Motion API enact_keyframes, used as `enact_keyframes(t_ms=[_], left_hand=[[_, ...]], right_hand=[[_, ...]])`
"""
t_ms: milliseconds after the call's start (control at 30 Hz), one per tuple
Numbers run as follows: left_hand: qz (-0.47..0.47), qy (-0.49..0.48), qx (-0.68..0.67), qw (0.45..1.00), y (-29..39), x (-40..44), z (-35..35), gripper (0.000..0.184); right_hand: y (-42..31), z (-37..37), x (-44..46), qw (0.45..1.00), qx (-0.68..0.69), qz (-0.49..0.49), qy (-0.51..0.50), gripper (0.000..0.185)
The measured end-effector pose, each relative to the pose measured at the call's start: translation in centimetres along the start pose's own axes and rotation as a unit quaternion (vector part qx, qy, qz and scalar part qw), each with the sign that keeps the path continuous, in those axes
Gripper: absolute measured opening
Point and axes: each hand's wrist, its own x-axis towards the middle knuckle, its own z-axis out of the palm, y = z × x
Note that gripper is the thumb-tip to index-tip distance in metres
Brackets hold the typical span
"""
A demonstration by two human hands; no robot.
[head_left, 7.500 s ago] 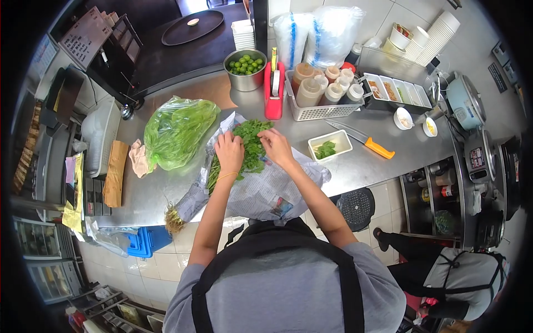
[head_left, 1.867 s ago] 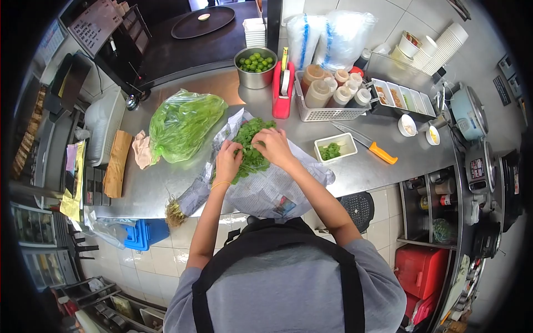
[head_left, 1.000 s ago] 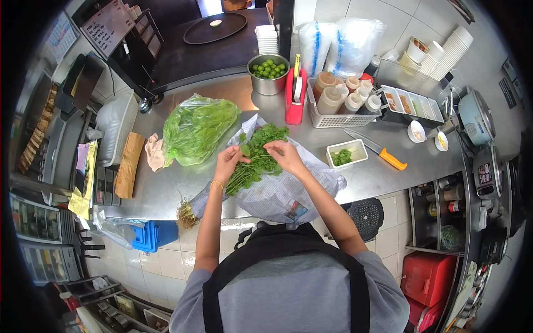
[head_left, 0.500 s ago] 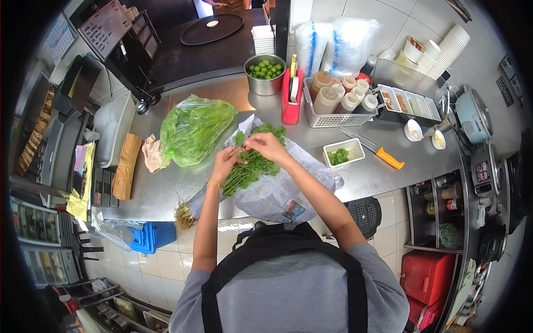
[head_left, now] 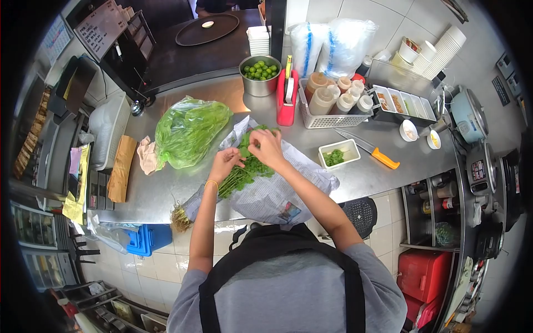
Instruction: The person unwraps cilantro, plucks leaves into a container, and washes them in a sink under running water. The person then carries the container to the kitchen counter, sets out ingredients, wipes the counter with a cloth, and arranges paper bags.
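Observation:
A bunch of leafy green herbs (head_left: 252,166) lies on newspaper (head_left: 272,194), its roots at the lower left by the counter's front edge. My left hand (head_left: 226,162) is closed in a pinch at the left side of the leaves, on what looks like a small sprig or stem. Over the top of the bunch is my right hand (head_left: 265,147), its fingers curled among the leaves; what they grip is hidden. To the right sits a white tray (head_left: 348,151) with picked green leaves (head_left: 333,157) in it.
A bag of lettuce (head_left: 191,130) lies left of the newspaper. Behind stand a pot of limes (head_left: 260,86), a red tape dispenser (head_left: 286,105) and a basket of bottles (head_left: 333,119). An orange-handled knife (head_left: 384,157) rests right of the tray.
Since half a second ago, my right hand has moved from beside my left hand to over the leaves on the right. Earlier, my left hand held up a leafy sprig. The camera view has shifted slightly.

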Motion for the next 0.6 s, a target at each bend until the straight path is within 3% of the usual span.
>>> enact_keyframes(t_ms=[100, 133, 200, 300, 467, 600], left_hand=[[0.008, -0.001, 0.002, 1.000, 0.0, 0.0, 0.1, 0.010], [0.013, -0.002, -0.001, 1.000, -0.1, 0.1, 0.1, 0.010], [0.008, -0.007, 0.040, 0.999, 0.1, 0.1, 0.0, 0.012], [0.025, 0.007, 0.087, 0.996, 0.5, -0.2, 0.5, 0.012], [0.055, 0.003, 0.199, 0.978, 1.8, -0.6, 1.6, 0.009], [0.050, 0.012, 0.202, 0.978, 1.7, -0.4, 1.6, 0.009]], right_hand=[[-0.1, -0.7, 0.3, 0.998, -0.048, -0.028, 0.038, 0.008], [0.4, -0.3, 0.2, 0.997, 0.058, 0.049, 0.030, 0.008], [2.0, 0.5, 0.4, 0.944, 0.265, 0.198, 0.010, 0.008], [4.2, -0.2, 1.7, 0.917, 0.307, 0.252, -0.036, 0.010], [4.4, -0.3, 3.2, 0.915, 0.265, 0.164, -0.257, 0.013], [3.8, -0.3, 2.9, 0.929, 0.192, 0.154, -0.277, 0.014]])
